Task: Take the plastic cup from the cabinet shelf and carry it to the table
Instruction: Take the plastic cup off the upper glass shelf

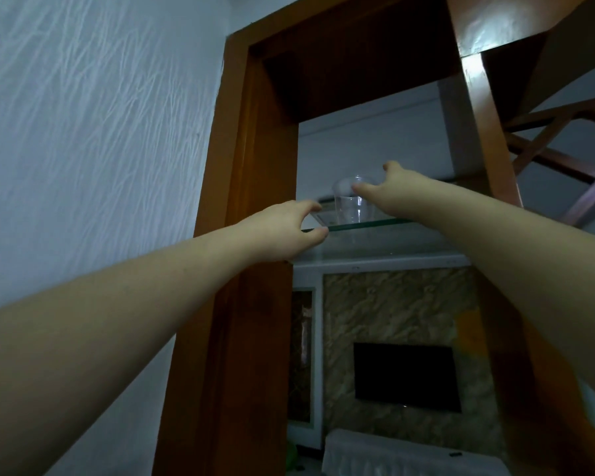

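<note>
A clear plastic cup [349,202] stands upright on a glass shelf [375,224] inside a wooden cabinet frame. My right hand [383,192] reaches up to the cup's right side, thumb and fingers spread around its rim; whether they touch it is unclear. Lower and to the left, my left hand [282,231] is at the shelf's left front edge, fingers curled apart, thumb under the glass edge. It holds nothing. Both forearms stretch upward from the bottom of the view.
The orange-brown cabinet post [255,166] rises left of the shelf, another post [485,125] to the right. A textured white wall [93,132] is at left. Through the opening below, a dark television [406,376] hangs on a marble-patterned wall.
</note>
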The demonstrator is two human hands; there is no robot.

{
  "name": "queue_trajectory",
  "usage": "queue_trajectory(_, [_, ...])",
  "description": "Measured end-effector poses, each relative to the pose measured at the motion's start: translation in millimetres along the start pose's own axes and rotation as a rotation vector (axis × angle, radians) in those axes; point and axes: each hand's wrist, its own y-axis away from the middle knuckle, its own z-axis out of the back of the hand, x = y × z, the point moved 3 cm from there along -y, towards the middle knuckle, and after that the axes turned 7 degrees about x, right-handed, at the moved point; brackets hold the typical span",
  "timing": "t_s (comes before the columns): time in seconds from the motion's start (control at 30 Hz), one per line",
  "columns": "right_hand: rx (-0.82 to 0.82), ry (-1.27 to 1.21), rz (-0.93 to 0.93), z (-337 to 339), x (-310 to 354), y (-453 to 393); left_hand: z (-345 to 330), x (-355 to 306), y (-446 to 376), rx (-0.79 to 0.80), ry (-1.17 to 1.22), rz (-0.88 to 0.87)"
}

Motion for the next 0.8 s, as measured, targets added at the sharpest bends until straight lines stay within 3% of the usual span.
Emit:
queue_trajectory(0.47, [0.216, -0.105, -0.104, -16, 26, -23, -14, 14, -4, 0.022, 0.151, 0.034])
queue_trajectory(0.8, [0.048, -0.322, -0.051, -17, 29, -21, -8, 16, 17, -0.009, 0.328, 0.059])
